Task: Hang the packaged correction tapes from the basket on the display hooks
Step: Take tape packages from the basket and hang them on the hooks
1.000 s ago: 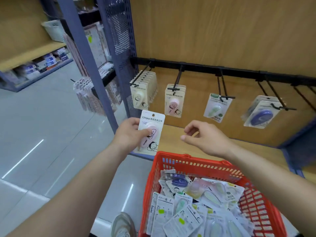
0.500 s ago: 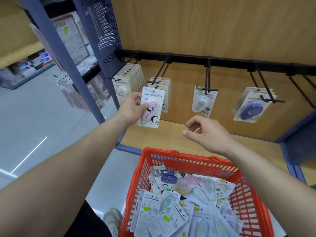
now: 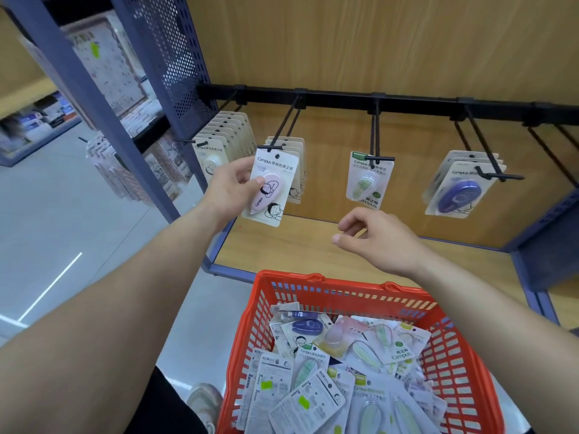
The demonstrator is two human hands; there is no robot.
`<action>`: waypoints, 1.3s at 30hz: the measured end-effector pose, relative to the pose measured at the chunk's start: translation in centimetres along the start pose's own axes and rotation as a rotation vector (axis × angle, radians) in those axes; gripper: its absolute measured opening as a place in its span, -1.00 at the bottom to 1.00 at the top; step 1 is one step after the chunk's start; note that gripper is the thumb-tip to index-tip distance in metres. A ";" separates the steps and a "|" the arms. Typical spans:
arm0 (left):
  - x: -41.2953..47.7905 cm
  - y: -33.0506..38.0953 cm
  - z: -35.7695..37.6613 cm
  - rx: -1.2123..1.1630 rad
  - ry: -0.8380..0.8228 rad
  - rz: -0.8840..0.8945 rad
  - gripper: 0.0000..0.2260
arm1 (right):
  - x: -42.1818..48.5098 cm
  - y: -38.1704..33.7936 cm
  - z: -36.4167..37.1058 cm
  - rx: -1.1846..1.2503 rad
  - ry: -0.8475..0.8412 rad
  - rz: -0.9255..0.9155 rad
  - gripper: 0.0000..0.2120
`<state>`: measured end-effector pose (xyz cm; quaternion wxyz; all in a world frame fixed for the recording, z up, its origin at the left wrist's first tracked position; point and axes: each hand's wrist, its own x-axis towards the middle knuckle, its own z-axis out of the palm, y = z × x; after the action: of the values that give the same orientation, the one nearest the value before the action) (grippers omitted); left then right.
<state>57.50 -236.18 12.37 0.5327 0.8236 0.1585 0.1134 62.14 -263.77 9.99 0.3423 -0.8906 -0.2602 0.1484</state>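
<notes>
Shelving [image 3: 376,42] of wood is fronted by a red basket [image 3: 344,286] heaped with packaged correction tapes [image 3: 329,386], above which a pink correction tape pack [image 3: 271,189] is gripped by the left hand [image 3: 228,189], its top at the tip of the second display hook [image 3: 283,128], while the right hand [image 3: 382,242] is held loosely curled and empty.

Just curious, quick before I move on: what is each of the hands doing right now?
Left hand: holding a pink tape pack.
Right hand: open, fingers loosely curled, holding nothing.
</notes>
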 end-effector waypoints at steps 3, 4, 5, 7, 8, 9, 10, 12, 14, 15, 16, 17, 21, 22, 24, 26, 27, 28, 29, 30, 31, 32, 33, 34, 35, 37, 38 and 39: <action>0.0 -0.2 0.0 0.031 -0.008 0.011 -0.67 | 0.1 0.2 0.1 -0.002 -0.006 0.008 -0.78; -0.1 -0.3 0.0 0.048 -0.012 0.019 -0.67 | 0.1 0.3 0.1 -0.004 -0.008 0.010 -0.79; -0.1 -0.3 -0.1 0.057 -0.014 0.026 -0.68 | 0.2 0.4 0.1 -0.005 -0.010 0.013 -0.79; -0.2 -0.5 0.0 0.040 -0.003 0.032 -0.67 | 0.4 0.5 0.1 -0.006 -0.012 0.019 -0.79; -0.3 -0.5 0.0 0.038 0.006 0.030 -0.67 | 0.5 0.5 0.2 -0.006 -0.013 0.020 -0.79; -0.3 -0.5 0.2 0.041 0.013 0.033 -0.67 | 0.5 0.6 0.2 -0.003 -0.013 0.020 -0.78; -0.2 -0.5 0.3 0.047 0.020 0.032 -0.67 | 0.5 0.7 0.2 0.000 -0.015 0.020 -0.78; 0.1 -0.6 0.6 0.063 0.026 0.030 -0.69 | 0.6 0.7 0.3 0.001 -0.018 0.019 -0.79; 0.5 -0.5 1.2 0.074 0.041 0.024 -0.71 | 0.5 0.8 0.4 -0.005 -0.017 0.020 -0.79; 0.8 -0.5 1.5 0.084 0.056 0.020 -0.71 | 0.4 0.9 0.4 -0.008 -0.017 0.024 -0.79; 1.1 -0.4 1.8 0.093 0.070 0.014 -0.72 | 0.3 1.0 0.5 -0.013 -0.020 0.030 -0.79; 1.4 -0.3 2.2 0.100 0.082 0.007 -0.73 | 0.2 1.1 0.5 -0.019 -0.025 0.036 -0.79; 2.3 -0.3 3.3 0.143 0.133 -0.038 -0.74 | -0.3 1.6 0.7 -0.043 -0.053 0.063 -0.77; 2.2 -0.2 3.5 0.162 0.142 -0.046 -0.73 | -0.4 1.7 0.7 -0.055 -0.055 0.067 -0.76; 1.8 -0.1 3.6 0.227 0.140 -0.096 -0.67 | -0.7 1.8 0.7 -0.079 -0.057 0.077 -0.75; 1.0 -0.7 3.3 0.365 0.081 -0.155 -0.56 | -1.3 1.9 0.7 -0.112 -0.061 0.088 -0.73; 0.3 -1.1 3.1 0.455 0.025 -0.171 -0.53 | -1.8 1.9 0.6 -0.129 -0.065 0.093 -0.72; -0.5 -1.3 3.0 0.541 -0.041 -0.184 -0.50 | -2.4 2.0 0.6 -0.146 -0.070 0.099 -0.72; -1.5 -1.6 3.0 0.613 -0.112 -0.201 -0.45 | -3.1 2.2 0.7 -0.165 -0.078 0.105 -0.72; -2.7 -1.7 3.3 0.674 -0.188 -0.213 -0.41 | -3.9 2.5 0.7 -0.194 -0.091 0.115 -0.72; -3.9 -1.8 3.7 0.733 -0.271 -0.216 -0.38 | -4.8 2.8 0.8 -0.232 -0.113 0.128 -0.72; -5.3 -1.9 4.3 0.795 -0.354 -0.198 -0.37 | -5.7 3.4 0.9 -0.275 -0.143 0.144 -0.71; -6.6 -2.1 5.0 0.853 -0.433 -0.170 -0.36 | -6.6 4.0 1.0 -0.322 -0.178 0.155 -0.70; -8.0 -2.4 5.9 0.904 -0.501 -0.131 -0.37 | -7.5 4.8 1.1 -0.368 -0.217 0.165 -0.69; -9.3 -3.0 6.7 0.941 -0.554 -0.097 -0.38 | -8.3 5.7 1.2 -0.407 -0.256 0.177 -0.68; -11.7 -4.7 8.2 0.951 -0.628 -0.061 -0.43 | -9.7 7.5 1.6 -0.426 -0.309 0.219 -0.69; -12.9 -5.6 8.9 0.933 -0.647 -0.061 -0.45 | -10.4 8.4 2.0 -0.406 -0.316 0.247 -0.69; -13.9 -6.8 9.7 0.908 -0.653 -0.073 -0.47 | -10.9 9.4 2.5 -0.380 -0.312 0.278 -0.69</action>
<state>47.20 -247.04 1.98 0.1496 0.9566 0.0467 -0.2457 55.47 -274.55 2.69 0.1015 -0.9322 -0.2082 0.2780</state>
